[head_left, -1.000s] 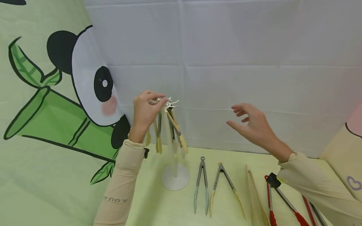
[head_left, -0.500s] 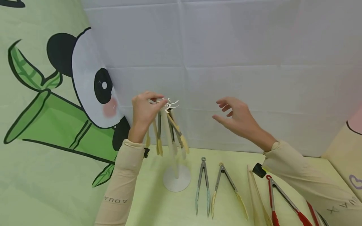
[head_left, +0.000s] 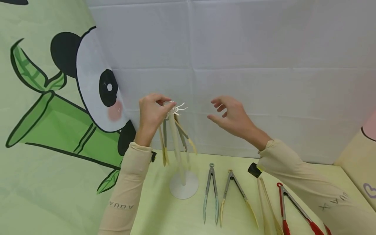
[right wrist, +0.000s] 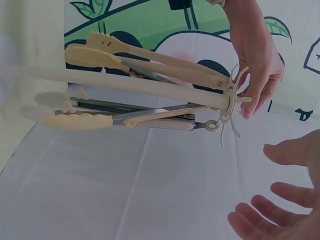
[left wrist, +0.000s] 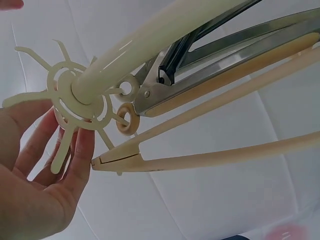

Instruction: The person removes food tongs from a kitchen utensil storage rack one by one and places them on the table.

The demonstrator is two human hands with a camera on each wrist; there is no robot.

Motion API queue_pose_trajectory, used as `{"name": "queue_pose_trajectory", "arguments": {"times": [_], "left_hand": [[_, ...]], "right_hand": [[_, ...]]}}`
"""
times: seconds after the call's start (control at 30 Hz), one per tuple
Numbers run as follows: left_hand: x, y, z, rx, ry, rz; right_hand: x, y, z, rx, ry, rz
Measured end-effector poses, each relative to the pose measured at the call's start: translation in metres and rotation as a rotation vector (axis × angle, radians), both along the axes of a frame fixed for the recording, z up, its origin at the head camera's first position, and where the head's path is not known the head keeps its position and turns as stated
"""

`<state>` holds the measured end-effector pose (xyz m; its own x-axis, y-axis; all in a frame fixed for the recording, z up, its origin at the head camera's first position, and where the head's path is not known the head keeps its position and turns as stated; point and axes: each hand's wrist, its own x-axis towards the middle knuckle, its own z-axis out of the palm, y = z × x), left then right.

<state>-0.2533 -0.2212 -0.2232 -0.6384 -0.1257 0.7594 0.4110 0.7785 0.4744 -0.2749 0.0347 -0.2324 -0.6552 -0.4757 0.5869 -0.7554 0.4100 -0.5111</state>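
Observation:
A pale utensil stand has a slim post [left wrist: 135, 52], a round white base [head_left: 191, 186] and a ring of hooks [left wrist: 63, 150] on top. My left hand [head_left: 151, 114] pinches this hook ring between thumb and fingers. Several tongs hang from the hooks by their ends: metal tongs [left wrist: 225, 62] with tan grips and loops, and wooden-looking tongs [left wrist: 215, 154] beside them. Yellow tips [right wrist: 85, 121] show on one hanging pair in the right wrist view. To the right of the stand, my right hand [head_left: 230, 115] is in the air, fingers loosely bent, holding nothing.
On the pale table lie tongs with blue-green tips [head_left: 216, 202], yellow-tipped tongs [head_left: 239, 189], wooden-looking tongs [head_left: 269, 209] and red-handled tongs [head_left: 296, 204], partly under my right sleeve. A grey-white cloth wall [head_left: 249, 49] stands behind, a panda-printed cloth [head_left: 88, 81] at left.
My right hand has moved left, closer to the stand. The hanging tongs have shifted around the post as the hook ring turned slightly. My left hand keeps its place on the ring.

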Motion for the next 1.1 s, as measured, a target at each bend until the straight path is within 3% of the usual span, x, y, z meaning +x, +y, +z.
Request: {"name": "queue_pose_trajectory", "arguments": {"times": [0.23,0.47,0.97,1.1], "left_hand": [[0.0,0.001,0.008,-0.002,-0.044,0.03],[0.006,0.001,0.014,-0.005,-0.087,0.055],[0.012,-0.017,0.002,0.006,0.039,-0.099],[0.015,-0.022,0.0,0.002,0.041,-0.135]], "right_hand": [[-0.002,-0.016,0.008,-0.034,0.031,0.038],[-0.004,-0.035,0.018,-0.029,0.045,0.052],[-0.016,-0.064,0.036,0.036,0.06,0.065],[-0.02,-0.07,0.04,0.058,0.046,0.069]]}}
